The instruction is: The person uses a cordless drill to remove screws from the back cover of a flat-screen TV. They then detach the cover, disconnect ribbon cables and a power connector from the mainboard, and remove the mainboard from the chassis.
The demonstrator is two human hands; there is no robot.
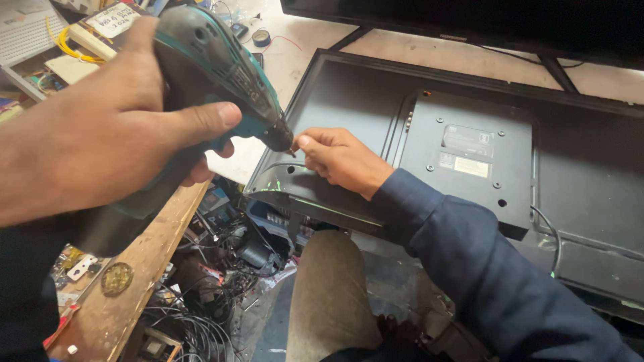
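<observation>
Cluttered workbench, left hand [100,127] fingers gripping drill [215,74], right hand [339,157] fingers pinched at television back [469,154] beside drill tip.

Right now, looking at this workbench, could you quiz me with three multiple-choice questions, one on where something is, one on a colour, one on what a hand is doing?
1. Where does the tip of the power screwdriver point?
A. at the near left corner of the television's back panel
B. at the roll of tape
C. at the wooden bench

2. What colour is the sleeve on the right arm?
A. red
B. dark blue
C. white

3. What is the left hand doing?
A. resting flat on the bench
B. gripping the power screwdriver
C. holding a cable

Answers:
1 A, the bit meets the panel's corner by the right hand.
2 B, the cloth shows dark blue.
3 B, its fingers wrap round the tool's body.
</observation>
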